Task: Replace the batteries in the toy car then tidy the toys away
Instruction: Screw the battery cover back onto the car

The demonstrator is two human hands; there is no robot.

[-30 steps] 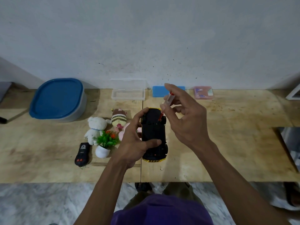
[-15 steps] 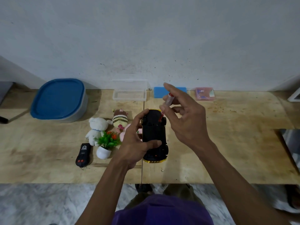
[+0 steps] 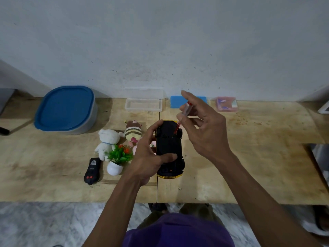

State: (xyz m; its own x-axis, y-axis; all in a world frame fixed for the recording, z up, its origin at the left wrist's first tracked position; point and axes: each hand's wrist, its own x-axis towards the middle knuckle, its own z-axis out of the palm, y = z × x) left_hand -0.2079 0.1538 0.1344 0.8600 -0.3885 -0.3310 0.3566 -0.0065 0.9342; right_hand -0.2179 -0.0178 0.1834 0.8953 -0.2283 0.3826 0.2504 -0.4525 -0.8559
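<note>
A yellow toy car (image 3: 170, 145) lies upside down, its black underside facing me, held above the wooden table (image 3: 249, 166). My left hand (image 3: 151, 155) grips the car from its left side, thumb across the underside. My right hand (image 3: 204, 129) pinches a small screwdriver (image 3: 185, 111) with a clear handle and red shaft; its tip touches the underside near the far right wheel. A black remote (image 3: 92, 171) lies at the left. A white teddy (image 3: 106, 141), a striped plush (image 3: 133, 131) and a small potted plant (image 3: 117, 159) sit left of the car.
A grey tub with a blue lid (image 3: 65, 109) stands at the back left. Against the wall are an open clear plastic box (image 3: 143, 105), a blue case (image 3: 175, 102) and a pink box (image 3: 226, 104). The table's front edge is near my legs.
Both hands and the car stay almost in place. My right fingers shift slightly on the screwdriver handle, its tip still on the car's underside.
</note>
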